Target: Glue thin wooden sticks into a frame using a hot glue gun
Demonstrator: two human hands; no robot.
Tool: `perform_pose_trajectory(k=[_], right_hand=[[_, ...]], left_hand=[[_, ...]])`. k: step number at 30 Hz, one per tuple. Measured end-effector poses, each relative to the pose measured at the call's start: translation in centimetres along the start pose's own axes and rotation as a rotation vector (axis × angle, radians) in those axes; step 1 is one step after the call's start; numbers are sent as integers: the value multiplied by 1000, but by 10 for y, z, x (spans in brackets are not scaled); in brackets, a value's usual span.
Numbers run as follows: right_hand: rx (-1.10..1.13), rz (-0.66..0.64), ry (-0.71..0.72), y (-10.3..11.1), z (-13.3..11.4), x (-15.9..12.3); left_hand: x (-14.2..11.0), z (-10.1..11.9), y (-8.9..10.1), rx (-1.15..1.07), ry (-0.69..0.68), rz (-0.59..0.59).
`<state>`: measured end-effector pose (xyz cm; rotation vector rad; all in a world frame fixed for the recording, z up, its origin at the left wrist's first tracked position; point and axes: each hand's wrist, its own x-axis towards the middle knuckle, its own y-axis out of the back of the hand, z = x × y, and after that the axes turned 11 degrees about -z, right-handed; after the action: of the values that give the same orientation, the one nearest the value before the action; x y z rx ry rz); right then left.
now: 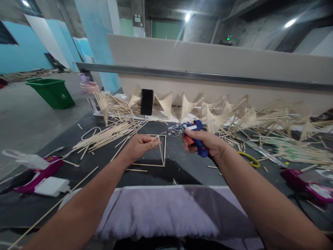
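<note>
Hands [140,147] grip slim wooden stick [161,151], plastic glue-gun [195,126].

The left hand [142,146] covers part of the frame [164,152]. The right hand [199,138] hides some of the glue gun [201,147], whose label [192,127] is too small to read. The bottom edge cuts both forearms [99,194] and a long stick [78,185]; the right edge cuts one power strip [299,180].

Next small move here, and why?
Probably edge the glue gun toward the top of the slanting stick: the left hand pinches that end, and the right hand holds the gun with its nozzle pointing that way.
</note>
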<state>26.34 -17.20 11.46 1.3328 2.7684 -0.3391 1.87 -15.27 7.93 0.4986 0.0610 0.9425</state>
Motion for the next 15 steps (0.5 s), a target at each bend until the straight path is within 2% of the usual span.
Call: perform_pose_trajectory(k=[8, 15], right_hand=[[-15, -83, -62, -3, -4, 8], [10, -188, -127, 8, -2, 9]], left_hand=[[1, 1, 0, -3, 14, -17], [0, -1, 1, -13, -11, -13]])
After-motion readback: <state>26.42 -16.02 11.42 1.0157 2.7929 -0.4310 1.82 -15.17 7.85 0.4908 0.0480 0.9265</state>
